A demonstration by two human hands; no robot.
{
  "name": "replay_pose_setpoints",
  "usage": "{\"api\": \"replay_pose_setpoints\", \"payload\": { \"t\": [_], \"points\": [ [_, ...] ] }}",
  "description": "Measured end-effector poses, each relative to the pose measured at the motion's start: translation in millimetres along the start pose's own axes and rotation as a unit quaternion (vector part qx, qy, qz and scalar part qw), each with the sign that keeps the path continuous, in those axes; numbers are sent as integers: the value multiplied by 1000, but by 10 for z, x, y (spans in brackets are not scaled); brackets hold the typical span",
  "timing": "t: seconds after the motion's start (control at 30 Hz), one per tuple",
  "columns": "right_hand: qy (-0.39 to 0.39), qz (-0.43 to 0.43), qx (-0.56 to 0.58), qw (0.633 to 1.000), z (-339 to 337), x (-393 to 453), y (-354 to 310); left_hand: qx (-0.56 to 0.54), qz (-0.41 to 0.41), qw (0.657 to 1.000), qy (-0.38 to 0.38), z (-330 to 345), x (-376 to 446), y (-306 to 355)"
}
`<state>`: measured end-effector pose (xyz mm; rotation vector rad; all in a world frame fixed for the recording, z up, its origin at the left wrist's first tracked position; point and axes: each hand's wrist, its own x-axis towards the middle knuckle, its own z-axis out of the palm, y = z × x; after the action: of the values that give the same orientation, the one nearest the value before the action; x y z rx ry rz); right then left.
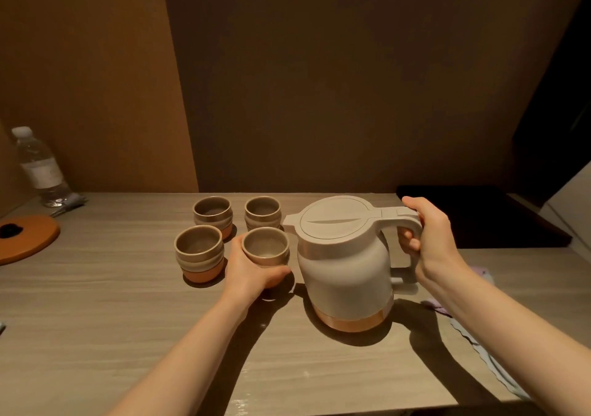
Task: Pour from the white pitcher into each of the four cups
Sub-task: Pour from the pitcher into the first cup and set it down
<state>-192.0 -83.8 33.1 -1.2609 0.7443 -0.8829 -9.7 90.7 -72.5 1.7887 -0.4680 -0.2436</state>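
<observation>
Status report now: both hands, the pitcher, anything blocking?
Left hand grips near right cup. Right hand grips pitcher handle; pitcher upright, lid shut. Nothing between spout and cup.

White pitcher (347, 265): copper band at base. Four cups (199, 249): grey-beige ribbed upper, terracotta-orange foot. Counter (96, 319): pale grey-brown wood grain. Round mat (32, 238): orange. Bottle (40, 167): clear, white cap. Tray (479, 217): black.

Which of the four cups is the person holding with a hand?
The near-right cup, closest to the white pitcher. The left hand wraps around its lower part; the other three cups stand untouched on the table.
</observation>
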Motion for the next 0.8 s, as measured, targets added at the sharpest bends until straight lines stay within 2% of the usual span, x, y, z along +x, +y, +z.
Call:
{"api": "replay_pose_setpoints", "payload": {
  "t": [0.3, 0.8],
  "points": [
    [6, 3, -2, 1000, 25, 130, 62, 10, -6, 1000, 16, 63, 160, -118],
    [-5, 1, 9, 1000, 95, 77, 2, 9, -19, 1000, -9, 27, 125, -162]
  ]
}}
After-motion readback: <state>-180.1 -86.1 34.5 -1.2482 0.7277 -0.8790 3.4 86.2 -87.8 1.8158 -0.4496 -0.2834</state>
